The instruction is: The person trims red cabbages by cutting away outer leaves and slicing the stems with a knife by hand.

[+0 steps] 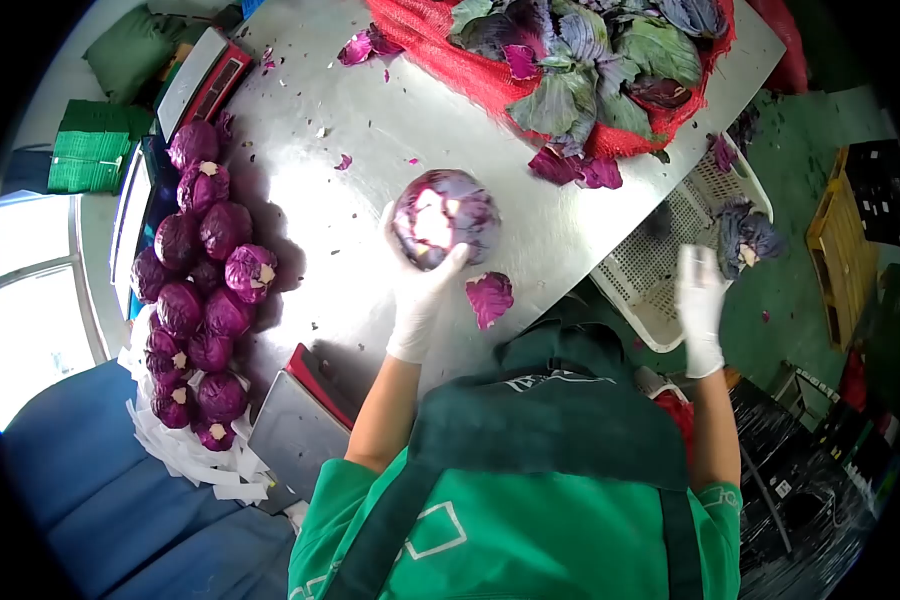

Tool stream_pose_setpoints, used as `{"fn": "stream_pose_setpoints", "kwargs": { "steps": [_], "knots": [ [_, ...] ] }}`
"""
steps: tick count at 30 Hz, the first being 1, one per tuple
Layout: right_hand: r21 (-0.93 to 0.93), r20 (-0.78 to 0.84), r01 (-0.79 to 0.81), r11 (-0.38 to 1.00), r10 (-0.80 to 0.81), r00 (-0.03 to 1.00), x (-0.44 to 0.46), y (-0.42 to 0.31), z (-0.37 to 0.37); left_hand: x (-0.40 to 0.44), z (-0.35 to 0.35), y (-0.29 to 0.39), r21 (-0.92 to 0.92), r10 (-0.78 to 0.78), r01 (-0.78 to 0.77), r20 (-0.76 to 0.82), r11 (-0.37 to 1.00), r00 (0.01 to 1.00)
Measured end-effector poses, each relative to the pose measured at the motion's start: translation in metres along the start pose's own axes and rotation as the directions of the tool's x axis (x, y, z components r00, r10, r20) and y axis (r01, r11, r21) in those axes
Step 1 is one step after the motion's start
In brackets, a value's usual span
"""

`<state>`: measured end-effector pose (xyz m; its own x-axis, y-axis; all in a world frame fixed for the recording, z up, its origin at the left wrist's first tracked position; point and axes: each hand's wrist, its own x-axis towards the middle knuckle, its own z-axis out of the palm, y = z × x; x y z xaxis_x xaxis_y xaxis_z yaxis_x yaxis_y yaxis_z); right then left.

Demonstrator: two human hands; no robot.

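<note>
My left hand (pixel 425 280), in a white glove, is wrapped round the lower left side of a purple cabbage (pixel 460 213) on the metal table. The cabbage's pale cut stem end faces up. A loose purple leaf (pixel 490 299) lies just right of that hand. My right hand (pixel 700 285), also gloved, is off the table's right edge, over the side of a white perforated crate (pixel 635 310). Its fingers are stretched out and slightly blurred, with nothing seen in them. Dark outer cabbage leaves (pixel 747 238) are close to its right, at the crate's rim.
Several trimmed purple cabbages (pixel 205 260) are heaped along the table's left side. A red mesh sack (pixel 460 70) with untrimmed, leafy cabbages (pixel 590 70) lies at the far edge. Leaf scraps dot the metal table (pixel 340 230). A wooden pallet (pixel 838 250) stands at the right.
</note>
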<state>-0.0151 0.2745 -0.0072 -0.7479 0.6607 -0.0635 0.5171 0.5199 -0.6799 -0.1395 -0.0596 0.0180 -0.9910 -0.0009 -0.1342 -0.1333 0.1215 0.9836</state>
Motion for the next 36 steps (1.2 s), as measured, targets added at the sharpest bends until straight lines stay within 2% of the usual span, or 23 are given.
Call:
{"fn": "stream_pose_setpoints", "kwargs": {
  "steps": [1,2,3,6,9,10,12,13,14,15,17,19,23,25,26,28,29,30,31,32,33,35,36],
  "knots": [
    [0.027,0.209,-0.083,0.996,0.075,0.975,-0.009,-0.036,0.008,0.001,0.004,-0.006,0.075,0.056,-0.057,0.013,0.996,0.998],
    [0.05,0.26,0.027,0.998,-0.039,0.965,-0.018,-0.062,0.023,0.002,0.008,-0.013,0.149,0.112,-0.114,0.026,0.982,0.993],
    [0.117,0.234,0.225,0.967,-0.247,0.94,-0.023,-0.078,0.039,0.001,0.009,-0.021,0.171,0.152,-0.159,0.053,0.972,0.987],
    [0.367,0.301,0.233,0.901,-0.352,0.886,-0.03,-0.115,0.079,-0.007,0.009,-0.033,0.246,0.241,-0.262,0.114,0.933,0.964],
    [0.442,0.285,0.377,0.814,-0.526,0.801,-0.03,-0.125,0.095,-0.012,0.012,-0.025,0.357,0.263,-0.293,0.13,0.887,0.956],
    [0.447,0.3,0.374,0.812,-0.531,0.793,-0.033,-0.126,0.097,-0.013,0.014,-0.017,0.368,0.251,-0.276,0.114,0.888,0.961],
    [0.363,0.274,0.522,0.772,-0.624,0.732,-0.037,-0.127,0.099,-0.012,0.015,-0.004,0.45,0.209,-0.243,0.124,0.86,0.97],
    [0.37,0.284,0.522,0.769,-0.628,0.724,-0.038,-0.128,0.1,-0.012,0.016,0.001,0.522,0.168,-0.222,0.15,0.823,0.974],
    [0.323,0.316,0.529,0.785,-0.617,0.721,-0.038,-0.128,0.099,-0.014,0.017,0.005,0.566,0.215,-0.261,0.147,0.782,0.965],
    [0.274,0.346,0.535,0.799,-0.601,0.721,-0.036,-0.129,0.099,-0.012,0.019,0.003,0.57,0.21,-0.254,0.143,0.782,0.967],
    [0.261,0.321,0.552,0.792,-0.611,0.724,-0.033,-0.133,0.1,-0.01,0.022,-0.005,0.563,0.34,-0.362,0.148,0.743,0.929],
    [0.131,0.365,0.601,0.788,-0.602,0.71,-0.027,-0.136,0.099,-0.009,0.024,-0.008,0.576,0.317,-0.351,0.163,0.738,0.934],
    [0.234,0.314,0.566,0.791,-0.612,0.726,-0.019,-0.139,0.108,-0.01,0.034,-0.008,0.496,0.303,-0.285,0.046,0.82,0.952],
    [0.341,0.201,0.542,0.768,-0.622,0.756,-0.018,-0.141,0.114,-0.011,0.036,-0.008,0.491,0.293,-0.262,0.015,0.83,0.956],
    [0.308,0.31,0.489,0.816,-0.572,0.76,-0.015,-0.143,0.108,-0.011,0.037,-0.008,0.487,0.298,-0.264,0.009,0.832,0.955],
    [0.377,0.259,0.439,0.816,-0.548,0.795,-0.008,-0.138,0.117,-0.011,0.037,-0.009,0.491,0.288,-0.254,0.007,0.833,0.958],
    [0.337,0.179,0.35,0.874,-0.424,0.888,0.013,-0.128,0.127,-0.015,0.036,-0.012,0.485,0.302,-0.268,0.008,0.832,0.953],
    [0.199,0.41,0.052,0.979,-0.131,0.903,0.047,-0.111,0.126,-0.022,0.035,-0.019,0.462,0.345,-0.298,-0.019,0.835,0.939],
    [-0.039,0.507,0.021,0.999,0.001,0.862,0.071,-0.093,0.13,-0.026,0.034,-0.024,0.442,0.392,-0.338,-0.036,0.831,0.919],
    [-0.028,0.54,0.102,0.994,-0.071,0.839,0.087,-0.065,0.151,-0.026,0.036,-0.026,0.418,0.385,-0.331,-0.051,0.846,0.921],
    [-0.035,0.548,0.104,0.994,-0.068,0.833,0.087,-0.074,0.149,-0.026,0.038,-0.025,0.418,0.376,-0.32,-0.057,0.85,0.925],
    [0.141,0.514,0.054,0.989,-0.119,0.85,0.077,-0.12,0.135,-0.028,0.041,-0.018,0.477,0.331,-0.248,-0.098,0.843,0.939],
    [0.203,0.455,0.14,0.969,-0.22,0.863,0.058,-0.143,0.12,-0.026,0.04,-0.016,0.474,0.331,-0.253,-0.088,0.844,0.939]
  ]
}}
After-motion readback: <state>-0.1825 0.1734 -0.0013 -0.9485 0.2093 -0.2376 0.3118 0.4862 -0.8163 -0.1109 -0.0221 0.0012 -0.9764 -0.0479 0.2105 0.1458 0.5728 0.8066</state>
